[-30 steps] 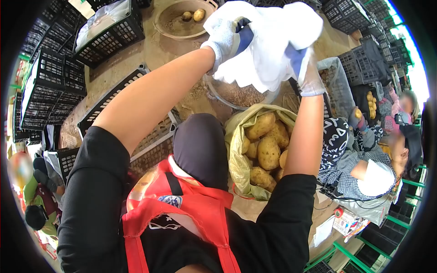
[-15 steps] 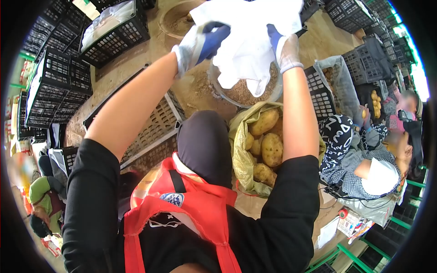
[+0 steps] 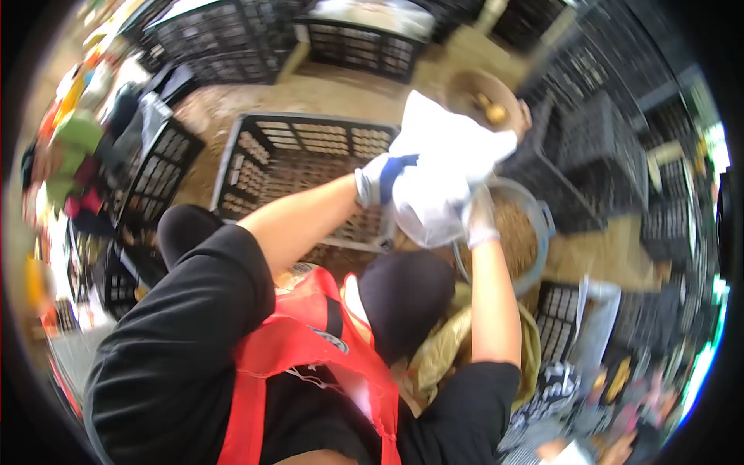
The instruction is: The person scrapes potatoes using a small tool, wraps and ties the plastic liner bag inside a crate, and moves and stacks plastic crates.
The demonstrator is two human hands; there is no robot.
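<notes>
Both my hands wear white gloves with blue palms. My left hand (image 3: 377,180) grips the left side of a crumpled white plastic bag (image 3: 449,147). On its right lower side, my right hand (image 3: 481,217) holds the same bag, its fingers partly blurred. The bag hangs bunched between them, above the right edge of a black slatted crate (image 3: 310,118) and the left part of a tub of brown soil (image 3: 511,232). Beneath my right forearm stands a yellow woven sack (image 3: 442,353); its contents are hidden.
A brown basin (image 3: 465,85) with a few potatoes (image 3: 494,113) lies beyond the bag. Black crates (image 3: 356,46) line the back, and more crates (image 3: 597,147) stand at the right. People sit at the far left (image 3: 77,147) and lower right (image 3: 573,411).
My view has turned left, bringing the slatted crate ahead of me. The white bag, spread wide before, is now bunched and closer to my body, still in both hands.
</notes>
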